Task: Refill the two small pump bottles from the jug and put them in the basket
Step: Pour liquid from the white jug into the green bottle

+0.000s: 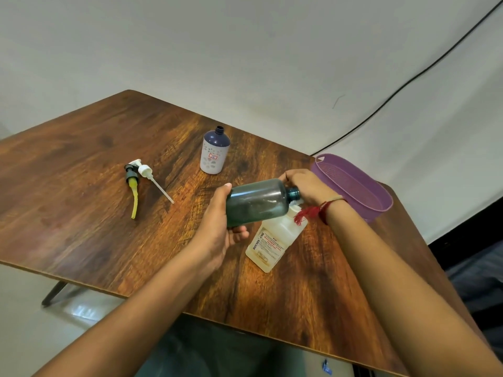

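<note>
Gripping the teal bottle (258,202) round its base, the left hand (217,229) has it laid almost flat in the air. Thumb is on top, fingers curled under, open neck aimed twd the right hand (304,186). That right hand sits curled right at the neck, above the jug (272,240) top. Whether it pinches the neck, the jug's cap or nothing, can't tell; the bottle blocks it. The jug sits on the table (81,186) directly under the bottle, just below the right wrist.

Handling, by the look: the bottle is thin see-through plastic and seems near empty, so prob. light and a bit squashy. A base-plus-neck hold w/ both hands suits it, though the smooth wall could slip if wet. The jug looks stiffer and heavier if full; best taken round the body.

Writing: the jug label reads approx. "BIOCHEK CHG" up the side, fine print too small. The 2nd bottle (215,151), navy top and dotted white sleeve, stands uncapped beyond the left hand; its red-framed tag is unreadable. The black pump (131,174) and white pump (144,170) lie well out past the left hand's outer side. The purple basket (351,186) sits just beyond the right hand.
</note>
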